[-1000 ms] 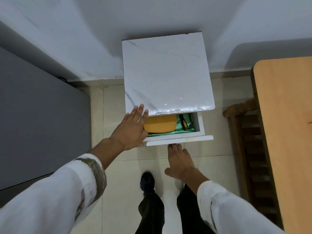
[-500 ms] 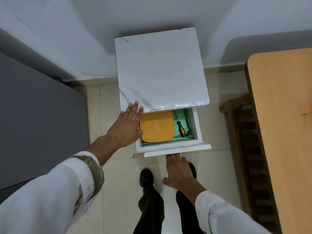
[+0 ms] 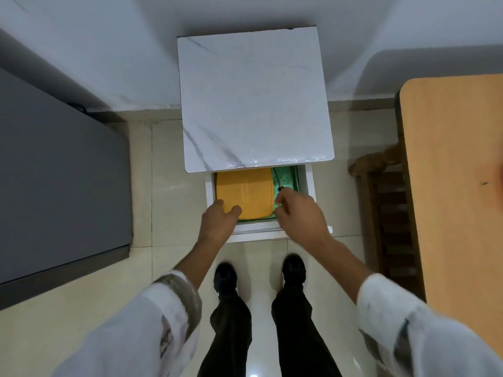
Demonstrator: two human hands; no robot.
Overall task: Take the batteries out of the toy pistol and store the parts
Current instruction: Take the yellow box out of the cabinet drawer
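Open drawer (image 3: 310, 184) below the marble top of a white cabinet (image 3: 253, 104). Holds a yellow case (image 3: 245, 190) on the left, lid shut and contents hidden, flat on a green lining (image 3: 289, 177). Holds also a screwdriver (image 3: 282, 188) just right of the case, only a dark sliver of it showing beyond the knuckles.

Half a second ago: left palm flat on the cabinet's front left corner, right hand down below the drawer front, screwdriver handle in plain sight. Now both hands inside the drawer, handle covered.

Left hand (image 3: 217, 223): touches the near left corner of the case, thumb on the lid, fingers bent over the edge; cannot tell whether gripping. Right hand (image 3: 298, 213): fingers curled down over the screwdriver; cannot tell whether pinching it or merely above it.
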